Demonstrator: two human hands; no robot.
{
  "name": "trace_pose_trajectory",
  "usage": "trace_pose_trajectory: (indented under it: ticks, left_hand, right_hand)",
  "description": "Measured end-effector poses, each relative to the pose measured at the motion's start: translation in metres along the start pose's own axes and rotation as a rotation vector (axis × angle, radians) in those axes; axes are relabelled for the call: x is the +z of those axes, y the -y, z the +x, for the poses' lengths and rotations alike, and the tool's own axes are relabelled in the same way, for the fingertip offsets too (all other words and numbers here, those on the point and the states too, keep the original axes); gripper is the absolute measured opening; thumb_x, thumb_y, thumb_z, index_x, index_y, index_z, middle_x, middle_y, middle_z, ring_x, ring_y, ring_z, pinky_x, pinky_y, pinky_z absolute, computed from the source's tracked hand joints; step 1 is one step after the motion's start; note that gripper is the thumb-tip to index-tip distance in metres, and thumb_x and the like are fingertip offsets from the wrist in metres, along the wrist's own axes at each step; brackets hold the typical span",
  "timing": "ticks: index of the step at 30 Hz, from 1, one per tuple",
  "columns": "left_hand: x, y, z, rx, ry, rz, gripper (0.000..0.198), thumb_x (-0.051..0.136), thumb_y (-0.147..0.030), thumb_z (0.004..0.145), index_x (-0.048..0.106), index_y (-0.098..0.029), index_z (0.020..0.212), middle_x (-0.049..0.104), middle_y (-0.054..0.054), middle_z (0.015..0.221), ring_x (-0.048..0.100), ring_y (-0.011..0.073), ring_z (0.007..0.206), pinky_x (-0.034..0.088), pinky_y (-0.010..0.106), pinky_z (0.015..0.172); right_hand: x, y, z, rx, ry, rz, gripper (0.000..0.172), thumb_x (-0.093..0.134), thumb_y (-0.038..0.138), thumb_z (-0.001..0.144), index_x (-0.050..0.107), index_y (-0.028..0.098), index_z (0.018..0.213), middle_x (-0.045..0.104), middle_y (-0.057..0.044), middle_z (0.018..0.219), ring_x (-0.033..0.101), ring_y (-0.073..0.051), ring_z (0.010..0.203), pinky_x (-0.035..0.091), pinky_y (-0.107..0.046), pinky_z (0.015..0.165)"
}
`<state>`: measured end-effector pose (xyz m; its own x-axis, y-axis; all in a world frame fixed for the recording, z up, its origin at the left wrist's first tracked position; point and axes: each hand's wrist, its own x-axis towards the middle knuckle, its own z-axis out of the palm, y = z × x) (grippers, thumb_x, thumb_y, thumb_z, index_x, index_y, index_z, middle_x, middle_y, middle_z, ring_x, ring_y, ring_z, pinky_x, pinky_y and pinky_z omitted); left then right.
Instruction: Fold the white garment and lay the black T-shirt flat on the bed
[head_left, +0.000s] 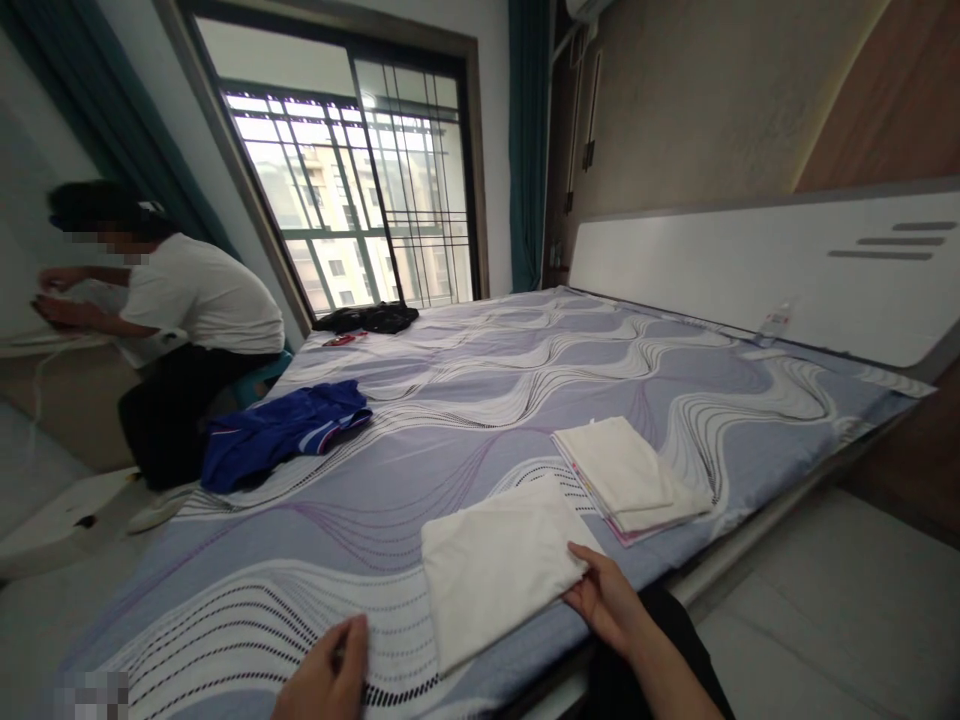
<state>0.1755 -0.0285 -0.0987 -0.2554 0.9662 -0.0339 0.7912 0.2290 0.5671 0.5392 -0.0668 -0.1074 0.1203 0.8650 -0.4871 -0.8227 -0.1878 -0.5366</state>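
Note:
A folded white cloth (502, 570) lies flat on the bed in front of me. My right hand (607, 600) grips its right edge, thumb on top and fingers underneath. To the left of the cloth, apart from it, my left hand (326, 670) hovers low over the bedspread. Its fingers are curled in, and nothing shows in them. Beyond my right hand sits a small stack of folded cream cloths (622, 475), with pink-edged fabric at the bottom.
The bed (450, 400) has a wavy-patterned spread and a white headboard (712, 260) on the right. A blue garment (285, 435) and a black garment (367, 318) lie toward its left side. A person (202, 300) sits at the left by a table.

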Motion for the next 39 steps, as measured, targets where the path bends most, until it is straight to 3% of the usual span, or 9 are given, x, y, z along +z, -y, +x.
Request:
trace_pose_trajectory:
  ticks: [5,8,10,15,19,24,28,31,39]
  left_hand:
    - [0.045,-0.082,-0.009,0.003,0.235,-0.078,0.055,0.039,-0.060,0.082,0.072,-0.016,0.092,0.077,0.015,0.099,0.070,0.0334,0.097,0.052,0.043,0.085]
    - [0.061,-0.099,-0.010,0.025,0.278,-0.165,0.049,0.043,-0.049,0.081,0.070,-0.011,0.095,0.076,0.019,0.101,0.070,0.0312,0.096,0.052,0.038,0.082]
    - [0.058,-0.099,-0.010,0.063,0.254,-0.214,0.048,0.043,-0.047,0.081,0.069,-0.012,0.099,0.075,0.017,0.104,0.070,0.0288,0.098,0.051,0.036,0.083]
    - [0.003,-0.067,0.002,0.070,0.075,-0.258,0.051,0.048,-0.058,0.074,0.070,-0.017,0.093,0.077,0.012,0.096,0.069,0.0313,0.093,0.052,0.040,0.083]
    - [-0.039,-0.010,0.008,-0.077,0.145,-0.278,0.048,0.056,-0.063,0.065,0.067,-0.018,0.077,0.074,0.008,0.072,0.070,0.0283,0.072,0.054,0.036,0.065]
    - [-0.043,0.042,-0.001,-0.258,-0.034,-0.525,0.054,0.056,-0.064,0.063,0.062,-0.017,0.089,0.071,0.003,0.067,0.068,0.0221,0.058,0.056,0.034,0.059]
    - [-0.034,0.041,-0.002,-0.224,-0.071,-0.511,0.055,0.056,-0.066,0.066,0.062,-0.018,0.092,0.068,0.001,0.065,0.064,0.0203,0.053,0.053,0.033,0.053]
    - [-0.032,0.033,0.000,-0.191,-0.076,-0.406,0.053,0.052,-0.067,0.067,0.062,-0.020,0.090,0.069,0.000,0.067,0.064,0.0208,0.054,0.051,0.033,0.054]
    - [-0.034,0.030,-0.003,-0.161,-0.088,-0.404,0.049,0.052,-0.066,0.069,0.061,-0.022,0.086,0.067,-0.001,0.060,0.061,0.0201,0.052,0.046,0.031,0.054]
  right_hand:
    - [0.003,-0.006,0.003,-0.030,0.008,-0.023,0.057,0.078,0.018,0.069,0.057,0.009,0.122,0.076,-0.012,0.100,0.069,-0.028,0.101,0.059,-0.039,0.084]
    - [0.003,-0.006,0.002,-0.076,0.045,-0.039,0.065,0.082,0.019,0.066,0.056,0.010,0.125,0.076,-0.011,0.101,0.069,-0.028,0.103,0.059,-0.039,0.085]
    - [0.004,-0.010,-0.002,-0.098,0.049,-0.077,0.068,0.084,0.020,0.063,0.057,0.012,0.125,0.076,-0.010,0.099,0.069,-0.028,0.101,0.058,-0.038,0.085]
    - [0.029,-0.043,-0.014,0.006,0.148,-0.253,0.049,0.083,0.026,0.061,0.065,0.011,0.104,0.075,-0.010,0.091,0.071,-0.024,0.087,0.058,-0.036,0.079]
    - [0.067,-0.062,-0.009,0.183,0.237,-0.533,0.041,0.076,0.037,0.063,0.066,0.011,0.094,0.074,-0.009,0.082,0.070,-0.023,0.072,0.058,-0.038,0.067]
    - [0.097,-0.055,0.016,-0.121,0.160,-1.152,0.039,0.068,0.041,0.072,0.068,0.014,0.100,0.074,-0.010,0.101,0.069,-0.024,0.093,0.052,-0.033,0.079]
    - [0.096,-0.053,0.030,-0.240,0.005,-1.401,0.038,0.075,0.033,0.067,0.069,0.011,0.097,0.071,-0.018,0.108,0.063,-0.029,0.106,0.045,-0.033,0.087]
    - [0.087,-0.056,0.032,-0.320,-0.037,-1.524,0.033,0.071,0.037,0.075,0.069,0.009,0.092,0.070,-0.021,0.106,0.062,-0.029,0.104,0.043,-0.033,0.085]
    - [0.066,-0.054,0.032,-0.442,-0.005,-1.537,0.032,0.060,0.039,0.087,0.066,0.014,0.068,0.068,-0.006,0.071,0.058,-0.017,0.070,0.034,-0.025,0.060]
